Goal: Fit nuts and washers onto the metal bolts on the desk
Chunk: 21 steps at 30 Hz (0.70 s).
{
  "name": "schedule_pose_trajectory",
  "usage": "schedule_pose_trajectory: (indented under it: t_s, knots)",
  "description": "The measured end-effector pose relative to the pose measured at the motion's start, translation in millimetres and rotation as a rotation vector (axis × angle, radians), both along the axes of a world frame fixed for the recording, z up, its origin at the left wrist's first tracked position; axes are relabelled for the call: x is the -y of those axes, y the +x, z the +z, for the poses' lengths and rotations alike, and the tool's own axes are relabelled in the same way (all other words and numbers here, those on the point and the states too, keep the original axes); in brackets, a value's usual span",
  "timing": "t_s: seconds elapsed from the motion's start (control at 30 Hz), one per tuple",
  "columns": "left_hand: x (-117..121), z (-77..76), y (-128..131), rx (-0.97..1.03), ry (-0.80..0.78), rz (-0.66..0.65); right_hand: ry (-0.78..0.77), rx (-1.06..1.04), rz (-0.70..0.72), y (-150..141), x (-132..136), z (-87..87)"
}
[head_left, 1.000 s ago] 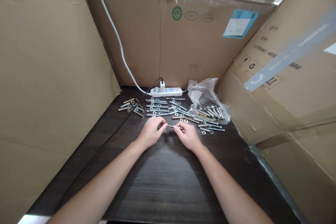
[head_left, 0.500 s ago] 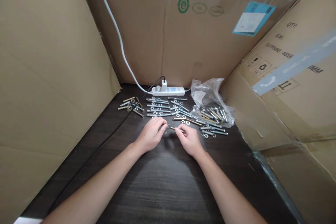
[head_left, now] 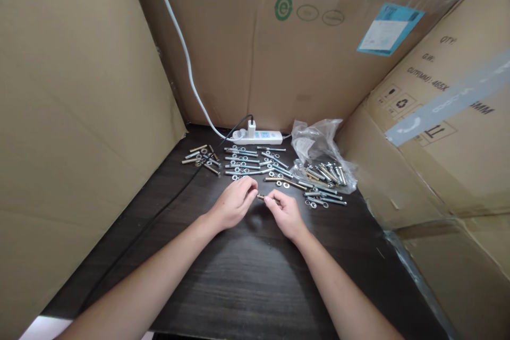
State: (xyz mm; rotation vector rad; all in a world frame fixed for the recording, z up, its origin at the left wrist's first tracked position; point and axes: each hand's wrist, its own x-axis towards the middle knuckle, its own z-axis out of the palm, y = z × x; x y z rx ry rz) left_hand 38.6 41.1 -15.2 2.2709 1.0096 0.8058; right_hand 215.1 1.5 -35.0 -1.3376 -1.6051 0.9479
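In my right hand (head_left: 285, 213) is a slim brass-coloured bolt (head_left: 261, 197), pinched between thumb and fingers, its end pointing left. My left hand (head_left: 234, 202) is closed in a pinch right by that end; what its fingertips hold, if anything, is too small and hidden to make out. Just beyond the hands lie rows of silver bolts (head_left: 242, 159) with washers and nuts beside them. A longer brass-coloured bolt (head_left: 295, 184) and two washers (head_left: 286, 185) rest near my right fingers. More bolts (head_left: 330, 196) and rings lie to the right.
A clear plastic bag (head_left: 314, 141) with several assembled bolts (head_left: 326, 173) lies at back right. Loose sleeves and bolts (head_left: 201, 158) are piled at left, crossed by a black cable (head_left: 159, 217). A white power strip (head_left: 265, 137) stands against the cardboard (head_left: 207, 64) enclosing the dark table (head_left: 239, 287).
A ring-shaped washer showed at my left fingertips half a second ago; now it cannot be told apart there. The left fingertips have met the bolt's end. The camera view has shifted slightly.
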Motion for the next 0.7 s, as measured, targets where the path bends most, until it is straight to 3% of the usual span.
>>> schedule_pose_trajectory:
  t_s: [0.53, 0.7]
  knots:
    - [5.7, 7.3, 0.0, -0.122, 0.072, -0.134, -0.067, -0.256, 0.043, 0.1, 0.1, -1.4]
    - [-5.7, 13.0, -14.7, -0.217, 0.107, -0.068, -0.076, -0.213, -0.052, 1.3, -1.2, -2.4]
